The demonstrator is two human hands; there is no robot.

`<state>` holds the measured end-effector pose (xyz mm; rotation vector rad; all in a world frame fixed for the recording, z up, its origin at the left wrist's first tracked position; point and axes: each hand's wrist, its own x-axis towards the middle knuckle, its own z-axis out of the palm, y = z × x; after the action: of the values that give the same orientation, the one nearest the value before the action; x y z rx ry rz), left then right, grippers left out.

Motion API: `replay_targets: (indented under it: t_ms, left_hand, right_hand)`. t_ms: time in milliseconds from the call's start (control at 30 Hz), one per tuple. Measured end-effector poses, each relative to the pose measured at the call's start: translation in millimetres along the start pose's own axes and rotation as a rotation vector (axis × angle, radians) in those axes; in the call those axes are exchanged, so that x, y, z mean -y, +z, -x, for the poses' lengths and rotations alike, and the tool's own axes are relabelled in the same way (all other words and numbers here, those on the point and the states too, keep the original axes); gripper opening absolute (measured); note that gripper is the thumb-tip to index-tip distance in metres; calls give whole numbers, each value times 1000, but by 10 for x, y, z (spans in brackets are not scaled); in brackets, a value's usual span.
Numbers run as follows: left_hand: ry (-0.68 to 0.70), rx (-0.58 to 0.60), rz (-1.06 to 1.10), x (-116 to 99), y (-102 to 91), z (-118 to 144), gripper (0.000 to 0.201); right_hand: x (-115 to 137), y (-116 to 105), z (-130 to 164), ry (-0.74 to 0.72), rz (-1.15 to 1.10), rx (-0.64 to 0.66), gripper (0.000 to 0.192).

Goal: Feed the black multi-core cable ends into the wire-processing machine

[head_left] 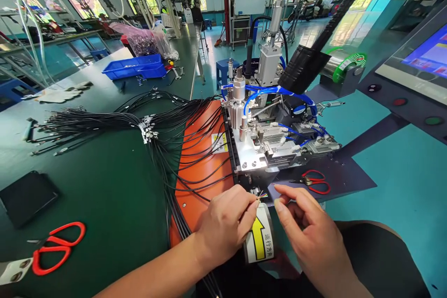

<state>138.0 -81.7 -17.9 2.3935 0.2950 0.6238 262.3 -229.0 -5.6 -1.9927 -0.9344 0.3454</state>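
Observation:
My left hand [228,223] is closed in a pinch on a cable end, from which thin coloured wires [261,194] fan out at the fingertips. Just to the right, my right hand [309,226] is curled with thumb and forefinger apart and nothing visible between them. Beneath the hands is a round roller-like part with a yellow arrow label [260,237]. Black cables [178,209] run from the bench past my left forearm. In front of both hands stands a metal machine [254,149] with blue air tubes.
Red-handled scissors [57,247] lie at the bench's left front, and red-handled snips [316,181] beside the machine. A cable bundle [98,121] crosses the green bench near a blue tray [136,66]. A solder spool [344,66] and control panel [412,70] stand right.

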Motion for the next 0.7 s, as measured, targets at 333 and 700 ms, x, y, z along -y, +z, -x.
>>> replay_targets:
  t_ms: [333, 700]
  left_hand:
    - [-23, 16, 24, -3, -5, 1, 18]
    - [-36, 21, 23, 2, -6, 8, 18]
  right_hand:
    - [54, 15, -21, -106, -32, 27, 22]
    - [-2, 31, -24, -89, -46, 55, 19]
